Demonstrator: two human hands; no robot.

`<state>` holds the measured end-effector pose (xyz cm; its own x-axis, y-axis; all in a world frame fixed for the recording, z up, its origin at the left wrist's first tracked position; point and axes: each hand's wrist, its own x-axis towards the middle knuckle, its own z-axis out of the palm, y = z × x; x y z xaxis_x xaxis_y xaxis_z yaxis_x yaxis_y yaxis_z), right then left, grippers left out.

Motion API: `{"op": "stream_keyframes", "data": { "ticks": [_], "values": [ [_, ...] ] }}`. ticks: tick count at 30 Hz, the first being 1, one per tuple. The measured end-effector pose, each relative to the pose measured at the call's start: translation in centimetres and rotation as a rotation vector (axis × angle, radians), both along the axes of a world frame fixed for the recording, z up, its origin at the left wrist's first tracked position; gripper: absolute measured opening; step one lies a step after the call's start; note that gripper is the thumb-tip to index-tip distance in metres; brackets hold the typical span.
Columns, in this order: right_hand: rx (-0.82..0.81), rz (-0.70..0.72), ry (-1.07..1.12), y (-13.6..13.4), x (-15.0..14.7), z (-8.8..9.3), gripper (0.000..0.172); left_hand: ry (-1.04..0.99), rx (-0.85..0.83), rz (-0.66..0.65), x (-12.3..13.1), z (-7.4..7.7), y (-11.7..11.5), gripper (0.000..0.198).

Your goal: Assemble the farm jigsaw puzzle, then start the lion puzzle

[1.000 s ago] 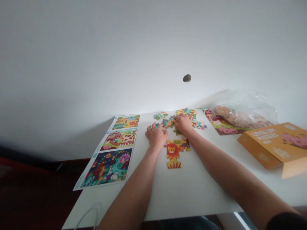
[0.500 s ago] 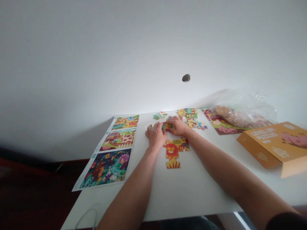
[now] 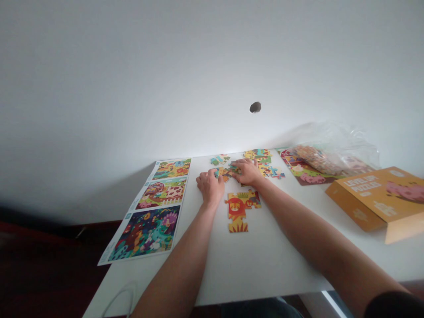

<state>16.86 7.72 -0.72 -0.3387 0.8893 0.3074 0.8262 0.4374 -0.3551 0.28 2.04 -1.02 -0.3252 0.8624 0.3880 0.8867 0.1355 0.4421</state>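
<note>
My left hand (image 3: 211,186) has its fingers curled at the edge of a group of puzzle pieces (image 3: 225,175), with a small teal-coloured piece (image 3: 216,173) at its fingertips. To the right, my right hand (image 3: 247,171) bends its fingers down over another puzzle piece (image 3: 233,167), which they partly hide. Nearer to me lies a joined puzzle section (image 3: 237,212) with a red-maned lion and a smaller lion. More loose pieces (image 3: 220,159) lie beyond my left hand. Several pieces (image 3: 258,155) sit behind and right of my right hand.
A sheet with three printed pictures (image 3: 161,193) lies along the table's left side. On the right are an orange puzzle box (image 3: 380,198), a clear plastic bag of pieces (image 3: 321,159) and a farm picture (image 3: 308,177). A white wall (image 3: 212,88) with a hole stands behind.
My hands have drawn slightly apart, the left one moving left, uncovering orange and teal pieces between them. The lion section stays in place on the table.
</note>
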Motion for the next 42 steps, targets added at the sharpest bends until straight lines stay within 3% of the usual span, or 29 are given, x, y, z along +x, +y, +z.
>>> {"op": "stream_keyframes", "data": {
  "ticks": [4,9,12,15,19,22,26,30,34,36,42],
  "values": [
    [0.013,-0.056,0.019,0.2,-0.1,0.2,0.036,-0.019,0.019,-0.023,-0.2,0.1,0.1,0.031],
    [0.091,-0.144,0.022,-0.2,0.7,1.7,0.03,0.056,-0.059,-0.14,0.3,0.3,-0.4,0.035],
    [0.082,-0.137,-0.058,-1.8,3.0,2.3,0.027,0.113,-0.108,-0.176,0.5,0.2,-0.5,0.031],
    [0.087,-0.085,-0.167,-4.0,6.2,1.8,0.023,0.134,-0.104,-0.12,0.6,0.2,-0.6,0.028],
    [0.073,-0.199,-0.134,-5.8,9.0,0.9,0.032,0.159,-0.077,-0.106,0.6,0.6,-0.8,0.027],
    [0.057,-0.232,-0.123,-5.6,8.9,0.8,0.032,0.15,-0.058,-0.268,0.8,0.9,-1.1,0.032],
    [0.001,-0.055,-0.102,-5.0,7.4,0.9,0.031,0.184,-0.094,-0.596,1.3,1.0,-1.5,0.032],
    [0.022,0.091,-0.02,-5.0,7.0,0.8,0.033,0.17,-0.115,-0.561,1.5,1.5,-1.7,0.022],
    [0.059,-0.203,-0.008,-4.8,7.9,0.8,0.034,0.157,-0.096,-0.49,1.3,1.8,-1.7,0.014],
    [0.027,-0.274,-0.016,-4.7,8.2,0.7,0.036,0.155,-0.081,-0.517,1.3,1.6,-1.6,0.017],
    [0.029,-0.024,0.134,-4.6,7.9,0.5,0.044,0.197,-0.079,-0.675,1.4,1.4,-1.9,0.029]
  ]
}}
